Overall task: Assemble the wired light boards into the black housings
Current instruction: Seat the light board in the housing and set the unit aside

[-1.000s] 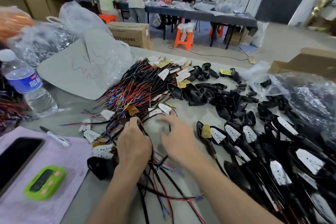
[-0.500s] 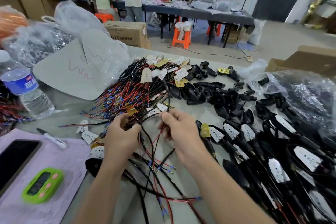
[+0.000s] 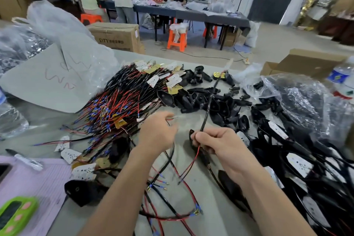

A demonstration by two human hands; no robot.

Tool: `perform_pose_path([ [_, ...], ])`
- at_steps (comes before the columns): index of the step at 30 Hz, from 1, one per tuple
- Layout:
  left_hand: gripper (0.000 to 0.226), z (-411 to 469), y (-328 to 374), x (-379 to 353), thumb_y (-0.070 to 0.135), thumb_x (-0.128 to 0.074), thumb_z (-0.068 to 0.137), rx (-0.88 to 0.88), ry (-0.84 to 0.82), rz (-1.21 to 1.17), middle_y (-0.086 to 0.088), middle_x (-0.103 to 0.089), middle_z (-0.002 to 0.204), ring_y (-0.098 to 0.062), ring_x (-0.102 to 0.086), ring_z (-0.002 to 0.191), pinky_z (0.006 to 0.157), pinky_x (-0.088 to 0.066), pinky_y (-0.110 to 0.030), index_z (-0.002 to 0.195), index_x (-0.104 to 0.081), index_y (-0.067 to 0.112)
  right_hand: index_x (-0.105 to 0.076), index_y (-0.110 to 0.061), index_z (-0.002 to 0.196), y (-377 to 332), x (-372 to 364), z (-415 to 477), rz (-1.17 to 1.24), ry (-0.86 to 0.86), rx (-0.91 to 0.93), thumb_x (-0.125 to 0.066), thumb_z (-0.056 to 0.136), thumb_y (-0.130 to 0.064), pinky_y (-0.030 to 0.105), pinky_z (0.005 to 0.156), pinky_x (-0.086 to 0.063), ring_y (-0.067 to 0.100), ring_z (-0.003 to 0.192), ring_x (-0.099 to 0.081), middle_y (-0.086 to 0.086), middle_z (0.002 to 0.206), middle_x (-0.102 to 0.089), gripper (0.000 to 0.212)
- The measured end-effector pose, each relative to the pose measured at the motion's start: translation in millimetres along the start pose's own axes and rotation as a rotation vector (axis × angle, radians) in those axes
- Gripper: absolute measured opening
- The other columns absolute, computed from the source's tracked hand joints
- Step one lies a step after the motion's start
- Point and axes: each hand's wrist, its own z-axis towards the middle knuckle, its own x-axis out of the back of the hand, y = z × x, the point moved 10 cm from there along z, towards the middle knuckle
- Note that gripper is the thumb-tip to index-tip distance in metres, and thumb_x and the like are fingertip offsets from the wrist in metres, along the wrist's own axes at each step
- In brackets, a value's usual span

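My right hand (image 3: pixel 216 142) pinches a black sheathed cable (image 3: pixel 207 107) that rises from my fingers up toward a light board blurred at the table's far side. Its red and black leads hang below my fingers. My left hand (image 3: pixel 156 130) is curled, with thin wire ends showing at its fingertips. A big pile of wired light boards (image 3: pixel 122 99) with red and black leads lies ahead on the left. Empty black housings (image 3: pixel 201 99) are heaped at the centre. Housings with white boards fitted (image 3: pixel 295 161) lie on the right.
A black housing (image 3: pixel 80 190) and loose wires (image 3: pixel 168 188) lie near my forearms. A green timer (image 3: pixel 15 214) and a pen (image 3: pixel 28 161) rest on purple paper at the left. Plastic bags (image 3: pixel 306 97), water bottles and a cardboard box (image 3: pixel 306 63) ring the table. People work at a far table.
Both hands have lifted off the wire tangle. My right hand has drawn one cable up and to the right out of the pile; my left hand has risen with wire ends.
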Motion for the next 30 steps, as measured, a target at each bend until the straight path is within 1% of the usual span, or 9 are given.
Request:
perform_pose_path([
  [5, 0.064, 61.3, 45.2, -57.7, 0.018, -0.058, 0.092, -0.044, -0.204, 0.064, -0.003, -0.052, 0.15, -0.026, -0.058, 0.122, 0.096, -0.05, -0.037, 0.154, -0.041, 0.027, -0.079, -0.009, 0.079, -0.6, 31.5, -9.2, 0.04, -0.003, -0.005, -0.065, 0.095, -0.005, 0.018, 0.052, -0.043, 0.014, 0.057, -0.052, 0.013, 0.072, -0.066, 0.022],
  [9, 0.07, 101.5, 42.1, -81.1, 0.042, -0.056, 0.094, 0.058, -0.205, 0.073, -0.007, -0.044, 0.155, -0.034, -0.054, 0.129, 0.102, -0.047, -0.047, 0.158, -0.032, 0.025, -0.078, -0.001, 0.085, 0.9, 45.8, -12.8, 0.054, 0.004, 0.008, -0.063, 0.094, 0.004, 0.021, 0.053, -0.049, 0.015, 0.059, -0.06, 0.016, 0.076, -0.068, 0.018],
  [12, 0.054, 120.0, 14.3, -89.6, 0.051, -0.057, 0.09, 0.319, -0.176, -0.103, -0.013, -0.068, 0.125, -0.035, -0.068, 0.105, 0.093, -0.056, -0.041, 0.122, -0.065, 0.008, -0.076, 0.002, 0.085, 10.5, 50.3, -11.8, 0.045, -0.006, -0.032, -0.062, 0.092, 0.006, 0.023, 0.054, -0.05, 0.018, 0.059, -0.06, 0.016, 0.073, -0.068, 0.016],
  [15, 0.019, 131.6, 6.0, -93.0, 0.025, -0.069, 0.085, 0.368, -0.189, -0.199, -0.012, -0.071, 0.089, -0.027, -0.072, 0.073, 0.069, -0.062, -0.034, 0.08, -0.064, 0.007, -0.074, 0.005, 0.086, 15.8, 47.9, -10.2, 0.042, -0.034, -0.056, -0.063, 0.093, 0.005, 0.025, 0.056, -0.05, 0.021, 0.06, -0.06, 0.015, 0.073, -0.069, 0.013],
  [18, 0.009, 132.0, 3.3, -76.9, 0.012, -0.073, 0.084, 0.362, -0.187, -0.118, -0.011, -0.072, 0.087, -0.019, -0.072, 0.065, 0.052, -0.056, -0.026, 0.087, -0.069, 0.005, -0.075, 0.005, 0.085, 8.1, 48.7, -5.7, 0.063, -0.009, -0.014, -0.061, 0.094, 0.008, 0.023, 0.053, -0.05, 0.018, 0.058, -0.062, 0.014, 0.074, -0.069, 0.017],
  [22, 0.017, 101.7, 5.7, -30.6, 0.01, -0.069, 0.075, 0.255, 0.005, -0.049, 0.004, -0.07, 0.074, -0.025, -0.064, 0.074, 0.061, -0.046, -0.024, 0.073, -0.073, 0.027, -0.073, -0.001, 0.083, -11.8, 54.7, 0.6, 0.17, 0.078, 0.026, -0.058, 0.098, 0.002, 0.023, 0.051, -0.052, 0.019, 0.056, -0.063, 0.019, 0.076, -0.071, 0.021],
  [25, 0.013, 50.1, 4.1, -8.3, 0.021, -0.072, 0.077, 0.238, 0.094, -0.145, 0.016, -0.063, 0.061, -0.019, -0.064, 0.074, 0.068, -0.051, -0.026, 0.073, -0.076, 0.034, -0.069, -0.003, 0.084, -30.9, 57.5, 4.0, 0.235, 0.142, 0.08, -0.059, 0.099, -0.003, 0.024, 0.051, -0.055, 0.018, 0.055, -0.066, 0.018, 0.076, -0.073, 0.018],
  [28, 0.006, -0.4, -4.2, -11.2, 0.029, -0.074, 0.08, 0.266, 0.063, -0.303, 0.018, -0.069, 0.062, -0.002, -0.067, 0.066, 0.059, -0.053, -0.017, 0.074, -0.073, 0.031, -0.066, -0.001, 0.086, -43.6, 59.7, 3.5, 0.293, 0.218, 0.135, -0.061, 0.097, 0.001, 0.023, 0.053, -0.057, 0.018, 0.055, -0.068, 0.018, 0.074, -0.073, 0.012],
  [30, 0.006, -32.1, -18.5, -22.0, 0.021, -0.073, 0.085, 0.384, 0.034, -0.5, 0.011, -0.071, 0.074, -0.01, -0.071, 0.066, 0.053, -0.056, -0.024, 0.083, -0.068, 0.024, -0.065, -0.001, 0.086, -43.9, 59.6, -0.6, 0.291, 0.248, 0.154, -0.064, 0.092, 0.008, 0.022, 0.055, -0.058, 0.019, 0.057, -0.07, 0.018, 0.071, -0.072, 0.011],
])
